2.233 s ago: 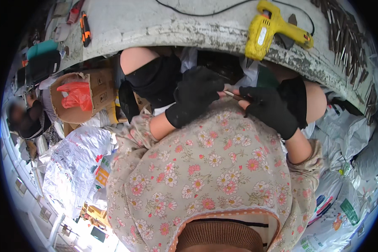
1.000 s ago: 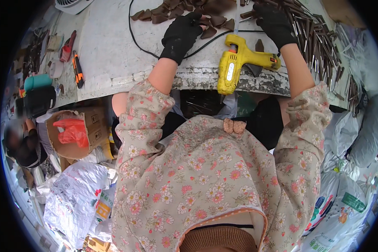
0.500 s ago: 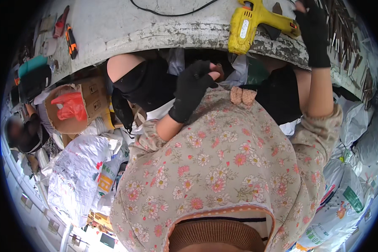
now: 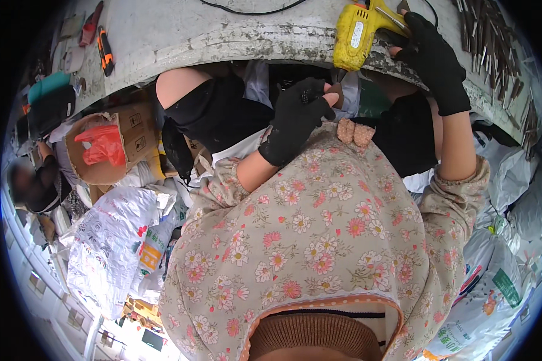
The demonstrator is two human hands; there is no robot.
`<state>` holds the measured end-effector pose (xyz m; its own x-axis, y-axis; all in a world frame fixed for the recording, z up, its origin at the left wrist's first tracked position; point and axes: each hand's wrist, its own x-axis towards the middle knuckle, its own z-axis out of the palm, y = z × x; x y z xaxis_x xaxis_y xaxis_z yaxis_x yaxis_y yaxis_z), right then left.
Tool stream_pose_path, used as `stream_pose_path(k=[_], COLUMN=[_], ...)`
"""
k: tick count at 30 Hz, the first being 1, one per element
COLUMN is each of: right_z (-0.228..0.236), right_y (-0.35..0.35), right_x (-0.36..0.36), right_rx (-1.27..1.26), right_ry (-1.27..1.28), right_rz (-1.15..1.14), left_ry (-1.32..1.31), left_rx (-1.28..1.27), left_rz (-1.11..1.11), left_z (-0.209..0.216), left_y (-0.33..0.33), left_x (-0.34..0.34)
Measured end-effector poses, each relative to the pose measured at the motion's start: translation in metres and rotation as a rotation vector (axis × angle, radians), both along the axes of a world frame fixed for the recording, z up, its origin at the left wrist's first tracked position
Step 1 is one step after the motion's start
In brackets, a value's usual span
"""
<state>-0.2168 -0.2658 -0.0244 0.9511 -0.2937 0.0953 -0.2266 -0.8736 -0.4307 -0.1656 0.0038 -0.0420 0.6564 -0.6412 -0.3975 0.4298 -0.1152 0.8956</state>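
A yellow hot glue gun (image 4: pixel 354 37) lies at the near edge of the worktable, its nozzle pointing toward me. My right hand (image 4: pixel 435 63), in a black fingerless glove, is closed around its handle, with thumb and fingertips showing on either side. Just below the nozzle, my left hand (image 4: pixel 298 117), gloved likewise, pinches a small dark brown piece (image 4: pixel 338 95) between thumb and fingers. The nozzle tip is very near that piece; whether they touch I cannot tell. Much of the piece is hidden by the fingers.
Many thin brown sticks (image 4: pixel 491 51) lie at the table's right. An orange-black utility knife (image 4: pixel 105 53) and a black cord (image 4: pixel 253 12) are on the table. A cardboard box (image 4: pixel 135 138) with a red bag stands left; plastic sacks (image 4: pixel 108 240) surround me. Another person (image 4: pixel 39 180) sits far left.
My right hand has moved left from beside the sticks and closed on the glue gun's handle. My left hand has shifted right, bringing the brown piece up under the nozzle.
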Motion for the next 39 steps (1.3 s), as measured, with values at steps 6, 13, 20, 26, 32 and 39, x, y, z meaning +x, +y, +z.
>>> stream_pose_path(k=[6, 13, 20, 26, 32, 39], right_z=[0.000, -0.003, 0.009, 0.068, 0.076, 0.098], right_y=[-0.012, -0.012, 0.060, 0.103, 0.109, 0.114], right_x=[0.001, -0.001, -0.031, -0.068, -0.066, -0.063], right_rx=[-0.031, -0.020, 0.408, 1.000, 0.877, 0.449], right_ry=[0.055, 0.033, -0.206, 0.219, 0.128, 0.124], right_rz=[0.021, 0.019, 0.012, -0.022, 0.121, 0.212], left_ry=[0.016, -0.007, 0.089, 0.763, 0.535, -0.355], left_rx=[-0.005, 0.048, -0.036, -0.266, -0.097, 0.047], left_rz=[0.017, 0.015, 0.028, 0.317, 0.081, -0.065], left_z=[0.001, 0.006, 0.023, 0.025, 0.041, 0.043], left_y=[-0.003, 0.000, 0.006, -0.004, -0.001, 0.008], left_x=[0.001, 0.001, 0.010, 0.016, 0.010, 0.009])
